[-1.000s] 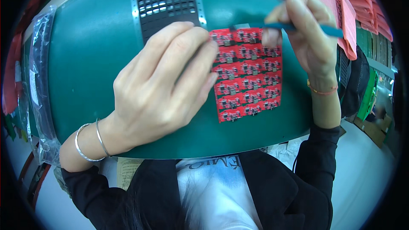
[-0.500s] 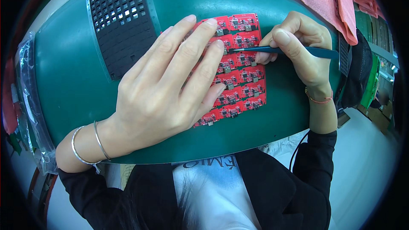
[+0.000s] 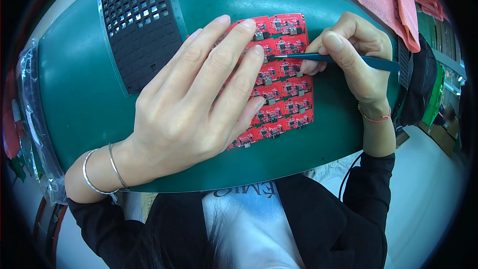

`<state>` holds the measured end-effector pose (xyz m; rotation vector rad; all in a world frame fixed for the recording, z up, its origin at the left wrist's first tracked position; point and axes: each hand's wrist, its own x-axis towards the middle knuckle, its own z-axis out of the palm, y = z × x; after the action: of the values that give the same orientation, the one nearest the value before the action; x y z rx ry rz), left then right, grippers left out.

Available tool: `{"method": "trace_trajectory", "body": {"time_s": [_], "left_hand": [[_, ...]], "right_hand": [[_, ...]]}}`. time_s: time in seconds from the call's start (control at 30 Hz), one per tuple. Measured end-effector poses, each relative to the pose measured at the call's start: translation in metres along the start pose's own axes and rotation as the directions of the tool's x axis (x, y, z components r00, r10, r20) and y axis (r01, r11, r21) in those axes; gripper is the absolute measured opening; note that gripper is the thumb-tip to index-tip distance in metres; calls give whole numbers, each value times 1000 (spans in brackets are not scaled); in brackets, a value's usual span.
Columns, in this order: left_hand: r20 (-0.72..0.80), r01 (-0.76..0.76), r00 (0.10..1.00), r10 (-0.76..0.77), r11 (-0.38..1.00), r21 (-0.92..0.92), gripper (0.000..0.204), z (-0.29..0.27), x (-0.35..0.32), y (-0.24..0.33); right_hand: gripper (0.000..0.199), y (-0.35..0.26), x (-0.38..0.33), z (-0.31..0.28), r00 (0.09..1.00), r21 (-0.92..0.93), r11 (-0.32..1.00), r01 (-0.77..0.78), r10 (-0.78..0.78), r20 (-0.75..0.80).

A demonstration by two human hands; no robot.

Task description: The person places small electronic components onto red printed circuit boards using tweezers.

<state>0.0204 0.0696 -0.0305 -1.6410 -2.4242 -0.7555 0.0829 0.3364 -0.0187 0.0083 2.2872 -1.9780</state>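
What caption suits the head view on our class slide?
Left hand spread over a rectangular red circuit-board panel, right hand holding slim blue tweezers above it, on a green tabletop.

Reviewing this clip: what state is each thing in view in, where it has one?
Red circuit-board panel: lying face up, left part covered.
Left hand: spread over the panel.
Right hand: closed on the tweezers.
Blue tweezers: tips at the panel; open or shut unclear.
Black pad sheet: upper squares cut out, lower ones filled.
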Motion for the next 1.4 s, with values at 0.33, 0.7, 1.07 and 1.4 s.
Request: {"method": "trace_trajectory", "body": {"time_s": [0.33,0.7,1.07,1.4], "left_hand": [[8,-4,1000,3,1000,22,50,1,1,0],[-2,-6,1000,6,1000,26,50,4,1,0],[-18,-8,1000,8,999,34,48,3,-1,1],[-59,65,997,-56,985,161,47,-30,-10,-5]], "right_hand": [[20,2,-2,1,999,-45,998,41,-42,-20],[20,1,-3,3,999,-45,998,34,-36,-33],[19,-2,-1,8,998,-50,998,44,-46,-35],[31,-26,47,23,975,-173,960,221,-223,5]]}}
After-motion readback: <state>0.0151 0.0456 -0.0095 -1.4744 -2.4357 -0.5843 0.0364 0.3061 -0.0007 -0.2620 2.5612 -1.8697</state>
